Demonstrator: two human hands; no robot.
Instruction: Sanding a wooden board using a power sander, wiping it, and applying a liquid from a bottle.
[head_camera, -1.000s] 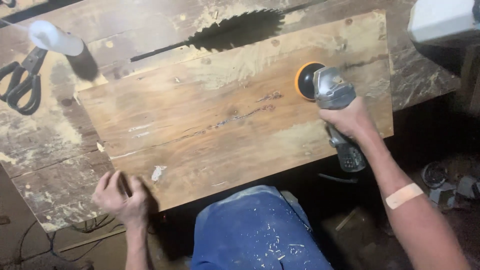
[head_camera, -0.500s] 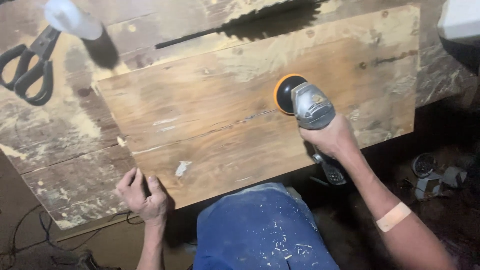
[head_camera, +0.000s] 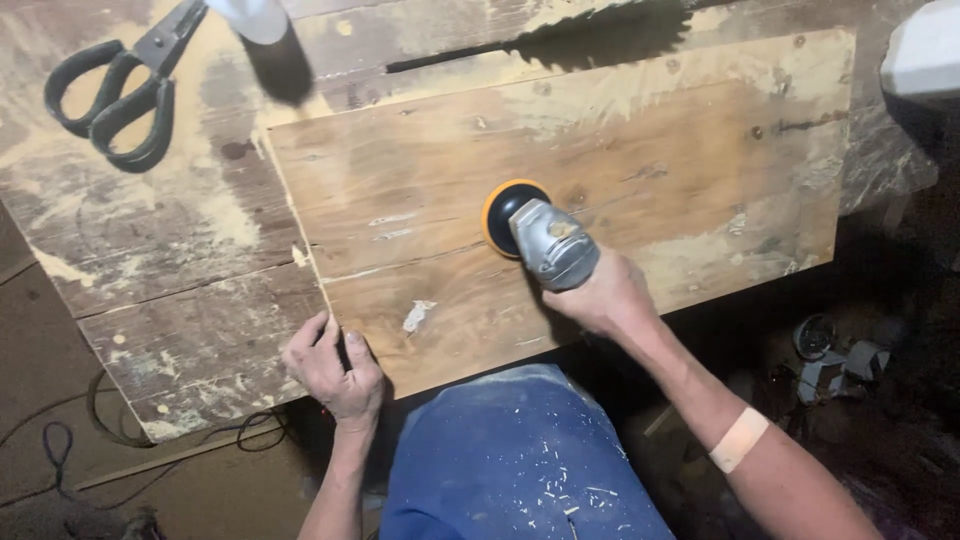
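grey angle sander with orange-rimmed disc flat on wooden board, near the board's middle. right hand wrapped shut round the sander's rear body, disc ahead and left of the knuckles. pale bandage strip on the forearm behind that hand. left hand fingers together and curled, pressing down on the board's near left corner, thumb over the edge. white chipped patch on the board just right of the left hand, between the two hands. board lying on worn, dust-strewn table. toothed saw blade rising from a slot beyond the board, far ahead of the right hand. black-handled scissors on the table well ahead and left of the left hand. white blurred object beside the scissors, kind unclear. blue, wood-flecked trouser knee below, between the forearms. cable on the floor left of the left arm.
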